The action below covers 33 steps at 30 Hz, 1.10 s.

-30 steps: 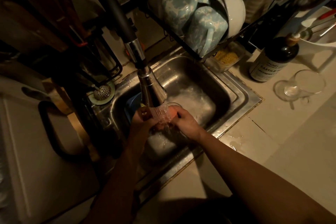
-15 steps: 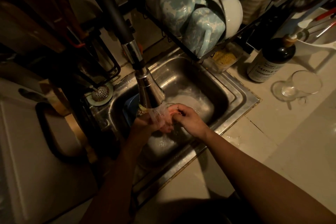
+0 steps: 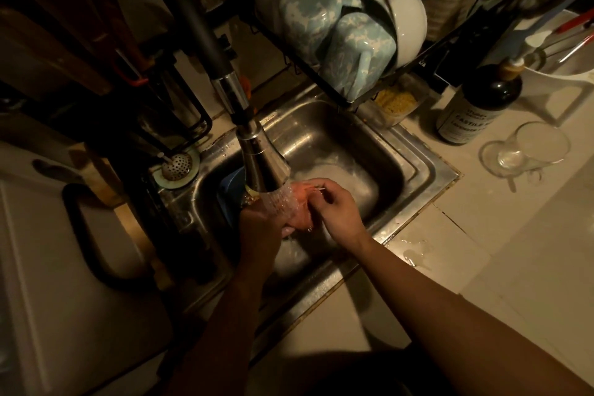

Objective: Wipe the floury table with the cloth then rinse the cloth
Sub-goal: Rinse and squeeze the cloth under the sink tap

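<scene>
An orange-pink cloth (image 3: 300, 206) is bunched between both my hands over the steel sink (image 3: 427, 167). Water runs from the pull-down faucet head (image 3: 260, 157) straight onto the cloth. My left hand (image 3: 262, 222) grips the cloth from below and left, in shadow. My right hand (image 3: 336, 206) pinches its upper right edge with the fingers curled. Part of the cloth is hidden behind the water spray and my left hand.
A dish rack (image 3: 347, 42) with mugs and bowls overhangs the sink's back right. A dark soap bottle (image 3: 479, 106) and a tipped glass (image 3: 527, 151) stand on the pale counter at right. A sink strainer (image 3: 175, 165) lies left of the basin, and a blue item (image 3: 229, 190) sits inside it.
My hands have shifted slightly to the right under the stream. My right hand's fingers have lifted to pinch the cloth's top edge, so more of the cloth shows.
</scene>
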Available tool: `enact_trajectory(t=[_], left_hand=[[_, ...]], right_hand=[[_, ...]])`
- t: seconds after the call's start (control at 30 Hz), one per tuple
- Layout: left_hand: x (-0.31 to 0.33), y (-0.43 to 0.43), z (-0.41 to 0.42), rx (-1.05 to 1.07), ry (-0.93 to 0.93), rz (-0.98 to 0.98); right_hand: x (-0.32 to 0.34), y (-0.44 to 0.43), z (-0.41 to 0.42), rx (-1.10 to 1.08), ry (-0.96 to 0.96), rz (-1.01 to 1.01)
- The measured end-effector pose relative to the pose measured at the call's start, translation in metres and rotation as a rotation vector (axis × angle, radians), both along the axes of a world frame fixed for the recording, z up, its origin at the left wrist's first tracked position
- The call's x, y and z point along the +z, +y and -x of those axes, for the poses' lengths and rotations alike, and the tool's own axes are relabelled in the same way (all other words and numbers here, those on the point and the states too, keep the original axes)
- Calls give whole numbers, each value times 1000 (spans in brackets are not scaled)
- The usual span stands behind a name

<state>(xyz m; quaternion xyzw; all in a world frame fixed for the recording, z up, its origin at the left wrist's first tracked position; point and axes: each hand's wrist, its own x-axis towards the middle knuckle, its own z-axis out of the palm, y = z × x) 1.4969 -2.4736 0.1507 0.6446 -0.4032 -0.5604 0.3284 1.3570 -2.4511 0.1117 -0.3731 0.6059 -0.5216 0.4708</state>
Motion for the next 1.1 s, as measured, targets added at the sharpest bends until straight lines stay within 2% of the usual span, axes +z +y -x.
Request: enact_trajectory(t=[0.07,0.17,0.23,0.3,0.4,0.47,0.63,0.67,0.77,0.83,0.93,1.03,1.1], left_hand=[[4,-5,-1,12,-88,59],[4,-7,4,-76,-203,120],[2,-4,6,-66,-146,84],[0,-5,4,44,-41,18],[-11,-14,-1,233,79,-4],[-14,-16,1,242,111,6],[9,-7,9,214,38,34],[9,-6,7,214,29,32],[5,-9,3,206,77,29],[6,-9,6,221,128,13],[10,0,10,143,244,-57],[12,-1,5,98,265,-87],[16,-5,1,53,318,-77]], right_hand=[[6,3,-2,84,-28,28],[5,2,5,89,119,9],[5,0,6,10,170,-15],[9,2,1,-5,200,21],[9,12,-10,223,405,246],[1,16,-13,284,472,281],[3,11,-17,-39,210,46],[5,11,-19,-51,193,33],[9,16,-25,144,302,162],[10,13,-22,181,309,181],[9,3,-10,24,188,34],[12,5,-4,90,122,8],[17,10,-2,116,-62,-7]])
